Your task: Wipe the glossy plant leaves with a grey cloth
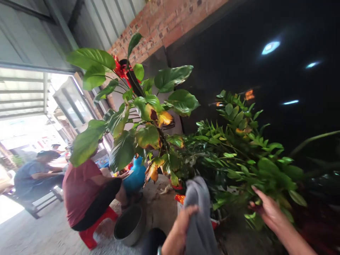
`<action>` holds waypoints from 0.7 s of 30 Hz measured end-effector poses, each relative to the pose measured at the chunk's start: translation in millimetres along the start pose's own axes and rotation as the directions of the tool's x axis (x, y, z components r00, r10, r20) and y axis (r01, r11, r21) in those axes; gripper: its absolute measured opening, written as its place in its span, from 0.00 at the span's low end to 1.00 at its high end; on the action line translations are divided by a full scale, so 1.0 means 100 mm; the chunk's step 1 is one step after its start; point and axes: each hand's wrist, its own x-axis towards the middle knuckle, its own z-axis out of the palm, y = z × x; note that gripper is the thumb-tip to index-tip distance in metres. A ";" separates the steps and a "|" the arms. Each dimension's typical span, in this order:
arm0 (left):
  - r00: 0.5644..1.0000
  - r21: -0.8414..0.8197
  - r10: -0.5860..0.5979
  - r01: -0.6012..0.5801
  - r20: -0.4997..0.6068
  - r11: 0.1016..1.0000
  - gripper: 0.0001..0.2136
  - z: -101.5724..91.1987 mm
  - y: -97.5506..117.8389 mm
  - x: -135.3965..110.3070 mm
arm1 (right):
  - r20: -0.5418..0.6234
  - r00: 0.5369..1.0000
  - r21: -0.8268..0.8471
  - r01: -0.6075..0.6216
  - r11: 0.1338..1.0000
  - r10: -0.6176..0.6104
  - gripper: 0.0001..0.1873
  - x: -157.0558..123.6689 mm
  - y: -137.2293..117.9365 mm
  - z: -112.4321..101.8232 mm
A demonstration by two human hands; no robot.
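A grey cloth (199,212) hangs from my left hand (182,224), whose fingers are closed on it at the bottom centre. At the lower right my right hand (267,209) reaches into the leaves of a dense green plant (240,156). Its fingers are spread, with the index finger stretched out against the foliage; a small leaf shows between them. To the left of that plant stands a tall large-leaved plant (148,106), some of its leaves yellow and brown at the edges. A red ribbon (120,67) is tied near its top.
A grey bucket (130,225) stands on the concrete floor, near a blue rounded object (135,177). One person in a red shirt (82,191) sits on a red stool (97,226); another in blue (32,177) sits farther back. A dark glossy panel (239,46) rises behind the plants.
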 end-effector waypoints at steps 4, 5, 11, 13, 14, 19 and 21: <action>0.981 0.060 -0.043 0.032 0.188 0.998 0.20 0.09 -0.03 -0.28 | 0.053 0.998 -0.098 -0.016 0.995 0.022 0.16 0.01 0.01 -0.02; 0.979 0.039 0.001 -0.009 0.203 0.999 0.22 0.15 0.11 -0.32 | 0.069 0.997 -0.095 -0.012 0.995 0.019 0.16 0.01 0.01 -0.02; 0.949 -0.041 0.314 -0.313 0.022 0.949 0.20 0.62 0.86 0.00 | 0.093 0.995 0.009 -0.044 0.999 0.043 0.15 -0.04 -0.04 0.00; 0.966 0.012 0.256 -0.257 0.013 0.966 0.19 0.65 0.69 0.21 | 0.110 0.993 -0.006 -0.041 0.999 0.042 0.14 -0.05 -0.04 -0.01; 0.984 0.077 0.176 -0.178 0.028 0.981 0.18 0.62 0.53 0.28 | 0.119 0.992 -0.020 -0.036 0.999 0.039 0.14 -0.05 -0.04 -0.02; 0.965 0.254 -0.107 0.044 0.238 0.966 0.16 0.30 0.06 0.14 | 0.083 0.995 -0.093 -0.039 0.995 0.047 0.13 -0.07 -0.07 -0.07; 0.955 0.194 -0.059 0.002 0.290 0.981 0.18 0.31 0.29 -0.01 | 0.083 0.995 -0.096 -0.040 0.995 0.048 0.12 -0.09 -0.09 -0.08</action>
